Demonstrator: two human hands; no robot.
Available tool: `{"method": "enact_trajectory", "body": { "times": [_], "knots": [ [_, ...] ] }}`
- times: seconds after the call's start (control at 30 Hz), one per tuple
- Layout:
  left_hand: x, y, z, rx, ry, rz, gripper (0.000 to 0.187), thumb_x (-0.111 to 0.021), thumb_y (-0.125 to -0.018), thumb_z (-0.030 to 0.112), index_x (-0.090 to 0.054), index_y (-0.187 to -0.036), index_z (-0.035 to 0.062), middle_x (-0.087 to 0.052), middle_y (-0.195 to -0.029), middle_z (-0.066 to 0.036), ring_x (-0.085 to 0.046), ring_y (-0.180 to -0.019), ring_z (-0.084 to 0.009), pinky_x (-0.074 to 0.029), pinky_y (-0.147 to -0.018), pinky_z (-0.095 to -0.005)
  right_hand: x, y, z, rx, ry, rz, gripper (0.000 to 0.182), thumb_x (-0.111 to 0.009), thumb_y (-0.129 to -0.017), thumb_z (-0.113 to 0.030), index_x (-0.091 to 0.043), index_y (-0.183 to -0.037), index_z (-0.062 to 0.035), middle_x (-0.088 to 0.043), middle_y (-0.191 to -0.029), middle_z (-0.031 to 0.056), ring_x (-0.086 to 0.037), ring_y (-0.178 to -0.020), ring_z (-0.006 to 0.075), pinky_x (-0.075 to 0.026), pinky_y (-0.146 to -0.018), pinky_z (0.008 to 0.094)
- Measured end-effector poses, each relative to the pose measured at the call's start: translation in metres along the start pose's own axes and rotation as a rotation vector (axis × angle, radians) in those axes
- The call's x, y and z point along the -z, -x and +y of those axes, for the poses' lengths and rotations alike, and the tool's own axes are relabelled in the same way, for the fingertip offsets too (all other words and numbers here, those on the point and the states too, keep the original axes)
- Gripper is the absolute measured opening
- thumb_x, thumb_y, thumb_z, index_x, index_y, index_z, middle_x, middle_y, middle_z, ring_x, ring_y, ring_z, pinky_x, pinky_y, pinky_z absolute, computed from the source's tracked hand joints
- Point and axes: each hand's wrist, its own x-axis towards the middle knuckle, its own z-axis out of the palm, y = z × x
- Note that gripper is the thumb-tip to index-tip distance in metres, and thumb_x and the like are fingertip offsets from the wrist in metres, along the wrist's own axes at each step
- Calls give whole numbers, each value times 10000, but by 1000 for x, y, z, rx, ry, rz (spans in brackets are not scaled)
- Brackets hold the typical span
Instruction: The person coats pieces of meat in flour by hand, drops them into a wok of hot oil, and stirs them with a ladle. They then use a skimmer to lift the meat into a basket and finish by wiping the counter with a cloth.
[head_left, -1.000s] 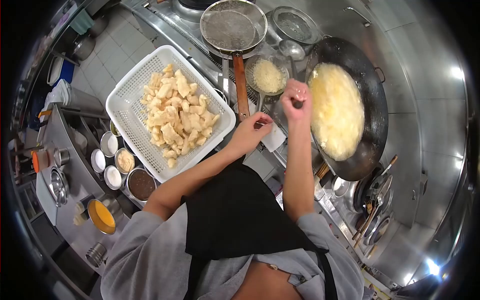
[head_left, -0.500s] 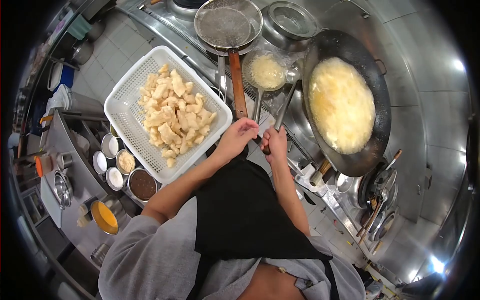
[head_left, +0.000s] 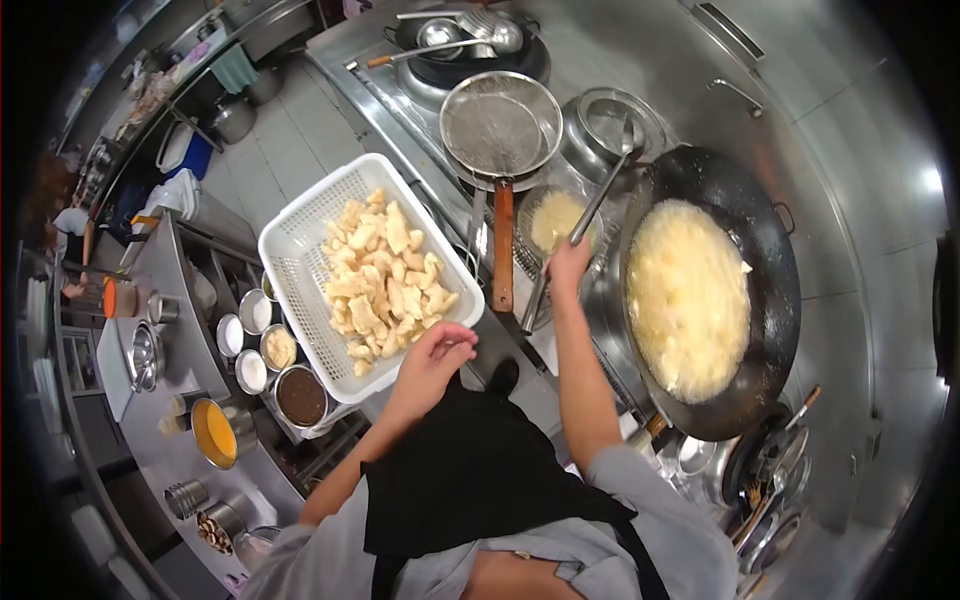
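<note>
My right hand (head_left: 567,268) is closed around the long metal handle of a ladle (head_left: 602,195). The ladle slants up and away between the strainers and the wok, its head near the metal ring at the back. Beside the near corner of a white plastic basket (head_left: 290,262), my left hand (head_left: 438,362) hovers with loosely curled fingers and nothing visible in them. Pale battered pieces (head_left: 385,285) are heaped in the basket. On my right, a large black wok (head_left: 775,300) holds bubbling, foaming yellowish oil (head_left: 690,300).
A wooden-handled strainer (head_left: 500,125) lies ahead, near a smaller strainer with pale crumbs (head_left: 557,220). Bowls of seasonings, including dark sauce (head_left: 301,396), line the left. A pot of orange liquid (head_left: 215,432) stands there too. More utensils (head_left: 775,480) lie at lower right.
My right hand has moved forward, swinging the ladle's head away toward the back. My left hand has drawn apart from it, back to the basket's corner. The view has shifted.
</note>
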Motion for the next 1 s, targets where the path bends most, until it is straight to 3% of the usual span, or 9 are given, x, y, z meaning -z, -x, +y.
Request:
{"method": "enact_trajectory", "body": {
  "times": [0.1, 0.2, 0.3, 0.4, 0.57, 0.63, 0.83, 0.9, 1.0],
  "knots": [
    [14, 31, 5, 0, -31, 104, 172, -547, -902, 57, -534, -1062, -4, -583, -1040, -69, -580, -908, -138, -455, -836, -260, -36, -96, 3, 158, 75, 180, 126, -524, -802, -57, -461, -875, 25, -518, -594, 139, -507, -384, 225, -399, -347, 366],
    [25, 58, 13, -22, -12, 236, 189, -544, -901, 59, -530, -1082, 9, -587, -1061, -77, -588, -910, -147, -454, -829, -267, -48, -145, -31, -117, 39, 165, 81, -516, -795, -35, -453, -813, 12, -481, -555, 108, -493, -396, 216, -399, -355, 341],
    [27, 66, 15, 1, -43, 325, 204, -543, -903, 70, -526, -1101, 24, -591, -1060, -77, -589, -899, -149, -454, -815, -269, -38, -191, -23, -377, -501, -86, 112, -504, -780, -10, -442, -692, -40, -428, -512, 55, -445, -390, 166, -381, -352, 295],
    [26, 57, 14, -7, -82, 267, 220, -533, -901, 102, -519, -1107, 26, -613, -1029, -91, -608, -875, -168, -455, -798, -280, -14, -195, -35, -612, -1433, -585, 248, -486, -768, 1, -397, -566, -113, -393, -493, -5, -377, -387, 104, -358, -370, 243],
    [5, -2, -16, 161, -84, -116, 289, -577, -884, 97, -500, -1153, 22, -585, -1071, -84, -577, -932, -145, -455, -820, -275, -1, -141, -72, -550, -1681, -754, 238, -472, -738, -15, -387, -537, -108, -386, -494, -16, -366, -412, 92, -362, -413, 215],
    [-3, -39, -65, 34, -296, -282, 379, -607, -866, 171, -476, -1178, 0, -577, -1095, -120, -572, -994, -199, -453, -854, -310, 6, -102, -101, -588, -1725, -707, 235, -466, -739, -19, -390, -533, -103, -389, -498, -16, -370, -410, 92, -362, -414, 215],
    [-58, -140, -174, -2, -981, -151, 807, -662, -733, 328, -298, -1304, -111, -487, -1224, -322, -491, -1152, -418, -400, -965, -436, 44, -5, -134, -621, -1686, -605, 239, -448, -744, 8, -387, -537, -95, -386, -507, -12, -375, -408, 89, -380, -405, 212],
    [-75, -163, -203, 254, -1002, -19, 816, -667, -717, 296, -259, -1303, -100, -488, -1204, -338, -489, -1152, -421, -395, -965, -449, 58, 21, -127, -637, -1685, -564, 245, -450, -750, 15, -378, -545, -97, -380, -511, -5, -379, -412, 91, -390, -392, 220],
    [-80, -182, -230, 243, -775, 261, 551, -669, -726, 277, -458, -1106, -62, -606, -956, -253, -628, -910, -350, -492, -792, -445, 80, 62, -128, -772, -1714, -544, 278, -462, -786, 41, -376, -556, -90, -384, -554, 14, -369, -416, 94, -376, -407, 223]
  ]
}}
